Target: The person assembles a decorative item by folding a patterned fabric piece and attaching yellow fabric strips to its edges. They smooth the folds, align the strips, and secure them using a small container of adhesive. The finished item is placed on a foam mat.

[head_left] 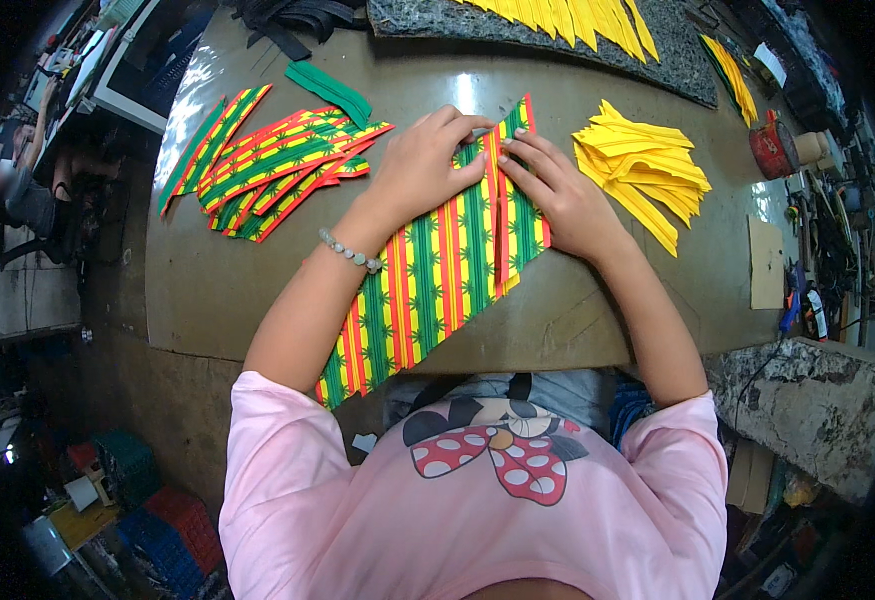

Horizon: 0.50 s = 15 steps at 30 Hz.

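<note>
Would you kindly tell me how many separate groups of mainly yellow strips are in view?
3: a loose pile beside the right hand, a row on the dark board, and a small bunch beyond the board's right end; others may be hidden.

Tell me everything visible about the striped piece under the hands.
The striped piece is a long, slanting panel with red, yellow and green bands and dark leaf shapes. Its upper tip is pointed, its lower edge jagged, and a dark, red-edged slit shows toward its right side. It looks thin, perhaps fabric. It lies on the table, its lower-left corner past the near edge. The left hand and right hand touch its upper part.
</note>
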Each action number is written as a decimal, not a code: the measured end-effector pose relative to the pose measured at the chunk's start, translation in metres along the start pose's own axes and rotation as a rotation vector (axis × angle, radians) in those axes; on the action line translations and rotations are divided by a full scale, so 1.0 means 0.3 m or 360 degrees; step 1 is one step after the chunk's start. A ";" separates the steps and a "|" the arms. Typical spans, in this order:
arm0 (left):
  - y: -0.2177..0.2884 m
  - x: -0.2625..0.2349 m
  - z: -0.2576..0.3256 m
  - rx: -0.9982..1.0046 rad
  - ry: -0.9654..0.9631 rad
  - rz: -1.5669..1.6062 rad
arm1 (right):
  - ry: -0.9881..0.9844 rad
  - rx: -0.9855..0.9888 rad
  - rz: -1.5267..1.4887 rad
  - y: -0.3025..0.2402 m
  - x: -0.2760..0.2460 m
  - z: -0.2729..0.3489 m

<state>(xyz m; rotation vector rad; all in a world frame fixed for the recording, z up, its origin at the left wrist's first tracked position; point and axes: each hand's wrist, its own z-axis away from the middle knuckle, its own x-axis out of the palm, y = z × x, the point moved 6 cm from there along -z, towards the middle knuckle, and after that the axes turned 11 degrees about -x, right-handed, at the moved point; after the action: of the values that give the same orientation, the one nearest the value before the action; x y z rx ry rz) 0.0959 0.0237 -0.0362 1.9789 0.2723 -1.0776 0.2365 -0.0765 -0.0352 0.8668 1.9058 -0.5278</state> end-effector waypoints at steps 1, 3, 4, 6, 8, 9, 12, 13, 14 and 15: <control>0.000 0.001 0.001 0.0002 0.0001 -0.0020 | -0.0002 -0.0002 -0.0001 -0.001 0.000 0.001; 0.001 0.000 0.001 0.0008 0.0008 -0.0060 | -0.0008 -0.0009 0.0004 -0.003 0.001 0.002; 0.001 0.001 0.002 0.0011 0.0003 -0.0069 | -0.0013 -0.0014 0.0007 -0.003 0.001 0.003; 0.001 0.001 0.003 0.0016 -0.0006 -0.0078 | -0.0020 -0.0027 0.0017 -0.004 0.002 0.005; 0.001 0.006 0.004 0.0035 -0.0029 -0.0121 | -0.0028 -0.0041 0.0025 -0.004 0.002 0.008; 0.001 0.010 0.004 0.0044 -0.0042 -0.0136 | -0.0037 -0.0042 -0.0002 -0.003 0.003 0.010; 0.009 0.017 0.007 0.0141 -0.0012 -0.0224 | -0.0061 -0.0056 -0.0059 0.001 0.002 0.017; 0.011 0.019 0.008 0.0167 -0.0002 -0.0238 | -0.0066 -0.0068 -0.0068 0.002 0.000 0.019; 0.012 0.020 0.009 0.0187 0.0003 -0.0256 | -0.0069 -0.0069 -0.0080 0.003 -0.001 0.020; 0.014 0.021 0.009 0.0208 0.0011 -0.0277 | -0.0083 -0.0077 -0.0095 0.003 0.000 0.020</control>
<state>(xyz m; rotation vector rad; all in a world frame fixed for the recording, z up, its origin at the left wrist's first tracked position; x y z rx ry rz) 0.1004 0.0178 -0.0395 2.1053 0.3924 -1.2259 0.2408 -0.0800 -0.0379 0.7602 1.8940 -0.5328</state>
